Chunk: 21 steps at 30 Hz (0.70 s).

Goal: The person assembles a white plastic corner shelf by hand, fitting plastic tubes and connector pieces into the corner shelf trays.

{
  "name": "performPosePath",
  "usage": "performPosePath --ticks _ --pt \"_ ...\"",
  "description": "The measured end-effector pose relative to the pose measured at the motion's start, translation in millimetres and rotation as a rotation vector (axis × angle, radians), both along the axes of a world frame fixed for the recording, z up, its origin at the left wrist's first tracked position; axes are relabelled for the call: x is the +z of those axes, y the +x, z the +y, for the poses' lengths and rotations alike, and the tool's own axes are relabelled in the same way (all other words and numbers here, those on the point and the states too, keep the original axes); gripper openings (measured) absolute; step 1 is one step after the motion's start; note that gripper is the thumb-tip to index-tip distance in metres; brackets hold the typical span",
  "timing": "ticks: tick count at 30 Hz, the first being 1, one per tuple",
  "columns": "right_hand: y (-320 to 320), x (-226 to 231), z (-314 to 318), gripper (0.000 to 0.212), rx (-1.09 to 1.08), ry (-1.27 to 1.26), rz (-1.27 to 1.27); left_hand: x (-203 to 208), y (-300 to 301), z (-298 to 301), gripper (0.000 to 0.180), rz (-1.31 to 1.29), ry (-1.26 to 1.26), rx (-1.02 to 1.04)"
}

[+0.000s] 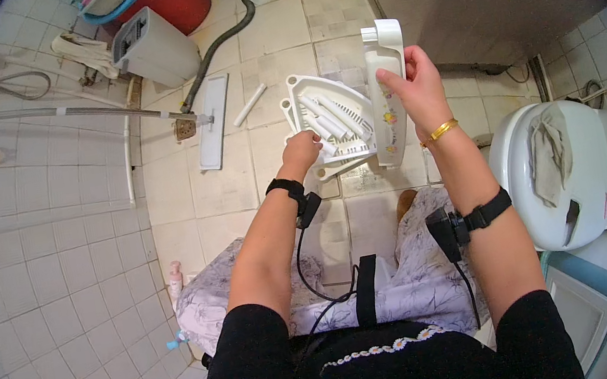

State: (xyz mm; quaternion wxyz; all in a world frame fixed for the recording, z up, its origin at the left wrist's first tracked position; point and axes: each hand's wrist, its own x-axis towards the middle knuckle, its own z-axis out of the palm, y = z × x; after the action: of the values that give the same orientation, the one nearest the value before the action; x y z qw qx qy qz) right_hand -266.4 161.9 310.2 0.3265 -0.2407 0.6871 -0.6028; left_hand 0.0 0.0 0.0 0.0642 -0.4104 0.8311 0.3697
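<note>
My right hand [422, 89] is wrapped round a white plastic corner-shelf tier [390, 110], held up on its edge. Small flower prints run along its rim, and a round socket shows at its top end. On the floor beside it lie stacked white slatted corner shelves [298, 90], with several white plastic tubes [343, 114] on the top one. Over the left side of this stack my left hand [303, 150] is closed, its fingertips pinching a short white tube [328, 148]. The hand partly hides that tube. A separate white tube [250, 105] rests on the tiles farther left.
Left of the shelves is a flat mop [215, 124] with a long metal pole [104, 116]. A grey hose [222, 41] curves past a white bin [156, 51] and a red bucket [170, 5]. A toilet [508, 167] with a cloth [551, 156] on its lid stands at right.
</note>
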Motion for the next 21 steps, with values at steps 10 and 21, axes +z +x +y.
performPosePath --ticks 10,21 --pt "-6 -18 -81 0.036 -0.027 -0.114 -0.033 -28 -89 -57 0.064 -0.228 -0.074 0.275" --pt "-17 -10 -82 0.039 -0.038 -0.15 -0.033 -30 -130 -53 0.07 -0.17 -0.081 0.382"
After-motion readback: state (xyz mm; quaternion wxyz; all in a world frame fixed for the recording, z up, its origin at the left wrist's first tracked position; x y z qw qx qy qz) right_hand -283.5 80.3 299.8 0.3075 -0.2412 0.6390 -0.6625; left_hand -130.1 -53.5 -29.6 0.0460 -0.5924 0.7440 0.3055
